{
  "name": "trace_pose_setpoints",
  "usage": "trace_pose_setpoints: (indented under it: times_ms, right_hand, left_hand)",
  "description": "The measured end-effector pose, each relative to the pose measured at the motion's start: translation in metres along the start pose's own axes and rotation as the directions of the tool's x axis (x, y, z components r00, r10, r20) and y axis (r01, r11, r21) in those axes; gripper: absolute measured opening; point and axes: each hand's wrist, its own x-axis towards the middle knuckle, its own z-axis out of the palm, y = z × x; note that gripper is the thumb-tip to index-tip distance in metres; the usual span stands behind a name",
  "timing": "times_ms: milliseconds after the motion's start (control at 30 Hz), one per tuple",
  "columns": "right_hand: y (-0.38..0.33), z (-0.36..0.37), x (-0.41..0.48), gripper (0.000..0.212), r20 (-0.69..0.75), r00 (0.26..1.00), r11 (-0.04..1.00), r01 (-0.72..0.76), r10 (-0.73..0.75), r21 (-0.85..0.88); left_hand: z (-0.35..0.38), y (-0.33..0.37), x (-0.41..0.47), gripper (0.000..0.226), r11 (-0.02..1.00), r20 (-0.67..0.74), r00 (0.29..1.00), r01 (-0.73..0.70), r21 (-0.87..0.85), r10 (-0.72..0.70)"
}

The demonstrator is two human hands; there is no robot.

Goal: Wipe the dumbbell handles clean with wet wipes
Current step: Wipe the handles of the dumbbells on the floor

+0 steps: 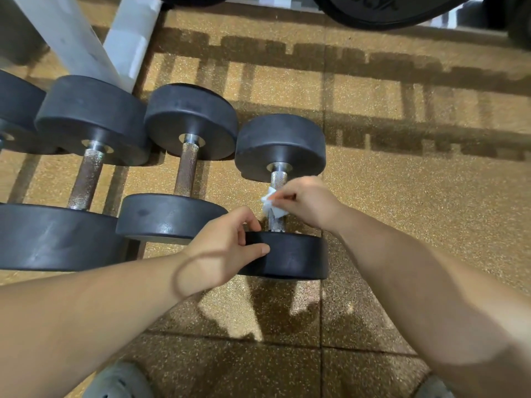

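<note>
Three black dumbbells lie side by side on the speckled floor. The rightmost dumbbell has a bright knurled steel handle. My right hand holds a white wet wipe wrapped around the middle of that handle. My left hand grips the rim of this dumbbell's near weight head, thumb on its side and fingers over its upper edge. The middle dumbbell's handle and the left dumbbell's handle look brownish and dull.
A white rack frame rises at the upper left. Black weight plates sit along the top edge. A further dumbbell head shows at the far left. My grey shoes stand at the bottom. Bare floor stretches to the right.
</note>
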Motion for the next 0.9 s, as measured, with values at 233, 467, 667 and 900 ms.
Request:
trace_pose_setpoints:
  times_ms: [233,467,667,900]
  right_hand:
    - [-0.009,0.004,0.005,0.019,-0.133,0.966,0.966,-0.197,0.220,0.165]
    - [-0.009,-0.003,-0.002,0.016,0.084,0.996,0.999,0.008,-0.005,-0.036]
    - [-0.008,-0.009,0.021,0.020,-0.164,0.968,0.982,-0.179,0.187,0.067]
    - [0.000,0.002,-0.018,0.017,0.059,0.997,0.995,0.035,-0.040,0.091]
  left_hand:
    - [-0.001,0.001,-0.006,0.025,0.999,-0.007,1.000,-0.022,0.048,0.023]
    - [-0.004,0.000,-0.007,0.024,0.995,-0.003,0.998,-0.055,0.082,0.056]
    - [-0.004,-0.001,-0.008,0.023,0.995,-0.007,0.998,-0.069,0.076,0.069]
    - [-0.002,-0.005,-0.007,0.023,0.998,-0.016,0.998,-0.055,0.036,0.055]
